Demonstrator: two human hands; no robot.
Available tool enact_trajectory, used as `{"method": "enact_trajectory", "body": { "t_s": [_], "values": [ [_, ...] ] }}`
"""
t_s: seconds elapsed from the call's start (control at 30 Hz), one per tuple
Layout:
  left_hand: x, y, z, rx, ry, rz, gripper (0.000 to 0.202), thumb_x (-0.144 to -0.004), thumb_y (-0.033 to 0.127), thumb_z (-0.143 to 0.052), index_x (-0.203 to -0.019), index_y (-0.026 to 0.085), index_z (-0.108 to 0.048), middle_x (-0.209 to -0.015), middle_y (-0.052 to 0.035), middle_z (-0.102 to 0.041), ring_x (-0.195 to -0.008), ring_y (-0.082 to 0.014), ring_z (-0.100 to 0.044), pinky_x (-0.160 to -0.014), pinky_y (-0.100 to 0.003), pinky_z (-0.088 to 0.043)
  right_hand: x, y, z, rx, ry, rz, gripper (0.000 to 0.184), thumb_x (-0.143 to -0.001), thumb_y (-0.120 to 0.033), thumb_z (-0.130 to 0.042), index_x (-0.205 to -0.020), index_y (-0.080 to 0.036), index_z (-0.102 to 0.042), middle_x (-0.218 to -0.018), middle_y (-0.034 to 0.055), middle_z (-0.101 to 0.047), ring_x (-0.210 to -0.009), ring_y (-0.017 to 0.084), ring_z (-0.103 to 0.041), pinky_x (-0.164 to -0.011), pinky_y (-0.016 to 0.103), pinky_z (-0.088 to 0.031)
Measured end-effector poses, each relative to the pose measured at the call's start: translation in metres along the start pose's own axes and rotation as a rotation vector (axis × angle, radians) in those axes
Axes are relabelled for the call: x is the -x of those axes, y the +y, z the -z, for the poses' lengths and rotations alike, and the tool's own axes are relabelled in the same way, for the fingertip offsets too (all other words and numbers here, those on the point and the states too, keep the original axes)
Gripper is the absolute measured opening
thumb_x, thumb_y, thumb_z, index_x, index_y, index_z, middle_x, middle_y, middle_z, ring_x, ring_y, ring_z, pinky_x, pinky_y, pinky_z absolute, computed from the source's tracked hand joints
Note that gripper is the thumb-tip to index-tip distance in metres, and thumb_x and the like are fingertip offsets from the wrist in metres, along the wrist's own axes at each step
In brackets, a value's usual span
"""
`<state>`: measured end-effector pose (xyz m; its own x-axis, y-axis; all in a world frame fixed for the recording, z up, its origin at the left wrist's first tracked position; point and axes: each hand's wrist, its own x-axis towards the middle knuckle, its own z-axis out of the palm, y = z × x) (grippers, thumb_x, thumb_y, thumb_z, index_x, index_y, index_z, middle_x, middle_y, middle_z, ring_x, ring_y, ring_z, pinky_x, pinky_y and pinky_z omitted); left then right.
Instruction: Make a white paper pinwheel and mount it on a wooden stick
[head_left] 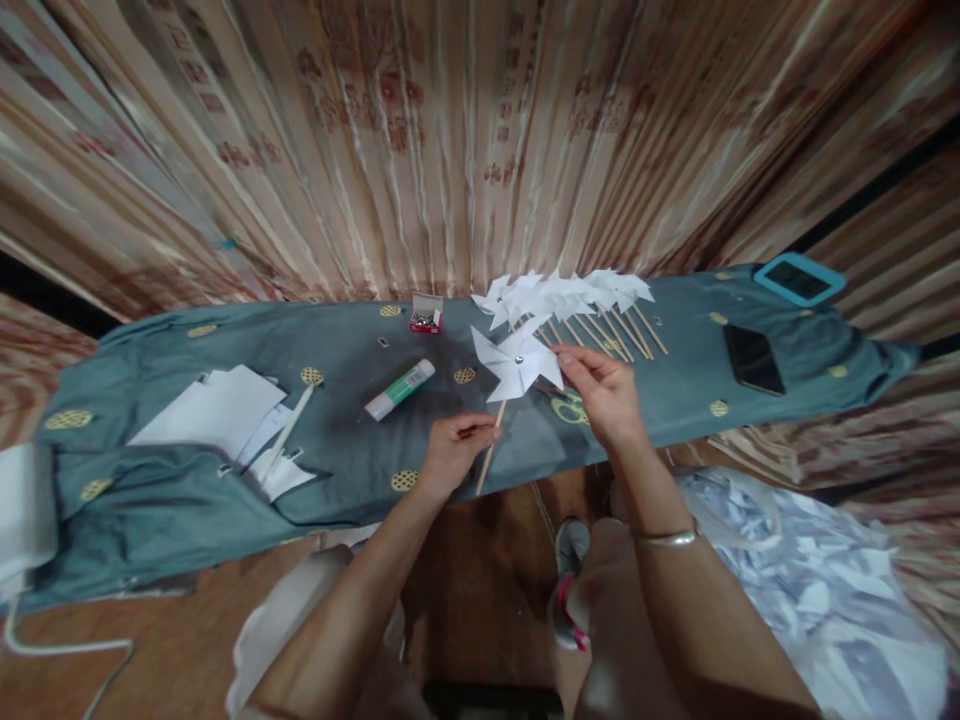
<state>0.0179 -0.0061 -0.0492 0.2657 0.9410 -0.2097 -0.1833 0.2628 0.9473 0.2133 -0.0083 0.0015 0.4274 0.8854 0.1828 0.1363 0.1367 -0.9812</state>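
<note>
A white paper pinwheel [517, 366] with a metal pin at its centre is held up over the front half of the cloth-covered table. My left hand [457, 450] is closed round its thin wooden stick [487, 460], below the blades. With thumb and fingers pinched, my right hand [601, 388] holds the edge of a blade on the right side. Behind it lies a row of finished-looking white pinwheels [566, 296], their sticks pointing toward me and to the right. A small red box of metal pins [426, 315] stands open to their left.
A glue stick [400, 390] lies left of my hands. White paper sheets [225, 405] are stacked farther left on the green cloth [352, 450]. On the right are a black phone [754, 360] and a blue-framed tablet [800, 279]. A bag of white paper pieces [810, 580] stands below.
</note>
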Motion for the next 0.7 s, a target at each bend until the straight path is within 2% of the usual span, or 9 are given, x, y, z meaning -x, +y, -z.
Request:
{"method": "enact_trajectory", "body": {
  "t_s": [0.23,0.33,0.5,0.7],
  "values": [
    [0.0000,0.0021,-0.0006,-0.014,0.011,-0.002,0.025,-0.048,0.029,-0.084,-0.068,0.017,-0.077,-0.068,-0.0039,-0.074,-0.063,-0.0152,-0.064,-0.066,-0.026,-0.051,0.0025,-0.0036,-0.0066,-0.120,0.009,-0.104,0.037,-0.056,-0.050,-0.081,-0.078,-0.021,-0.074,-0.071,0.0012,-0.073,-0.061,0.016,-0.065,-0.064,0.032,-0.056],
    [-0.0001,0.0019,-0.0007,-0.003,0.009,0.000,0.023,-0.049,0.028,-0.084,-0.068,0.017,-0.077,-0.068,-0.0035,-0.074,-0.062,-0.0144,-0.064,-0.066,-0.025,-0.051,0.0036,-0.0058,-0.0092,-0.144,0.020,-0.110,0.041,-0.056,-0.056,-0.080,-0.075,-0.021,-0.073,-0.068,0.0003,-0.072,-0.059,0.015,-0.065,-0.063,0.031,-0.057],
    [0.0000,0.0022,0.0003,0.008,0.007,0.006,0.023,-0.048,0.027,-0.084,-0.067,0.017,-0.076,-0.066,-0.0028,-0.073,-0.062,-0.0139,-0.064,-0.066,-0.025,-0.051,0.0030,-0.0055,-0.0091,-0.136,0.011,-0.143,0.037,-0.053,-0.051,-0.082,-0.071,-0.020,-0.072,-0.062,-0.0004,-0.069,-0.057,0.015,-0.064,-0.059,0.029,-0.054],
    [-0.0001,0.0046,0.0001,0.022,0.022,0.013,0.024,-0.047,0.028,-0.085,-0.067,0.018,-0.076,-0.067,-0.0030,-0.074,-0.062,-0.0143,-0.064,-0.066,-0.026,-0.052,0.0034,-0.0071,-0.0090,-0.105,-0.018,-0.177,0.031,-0.054,-0.046,-0.080,-0.066,-0.019,-0.070,-0.054,-0.0027,-0.065,-0.049,0.011,-0.054,-0.052,0.025,-0.047]
  ]
}}
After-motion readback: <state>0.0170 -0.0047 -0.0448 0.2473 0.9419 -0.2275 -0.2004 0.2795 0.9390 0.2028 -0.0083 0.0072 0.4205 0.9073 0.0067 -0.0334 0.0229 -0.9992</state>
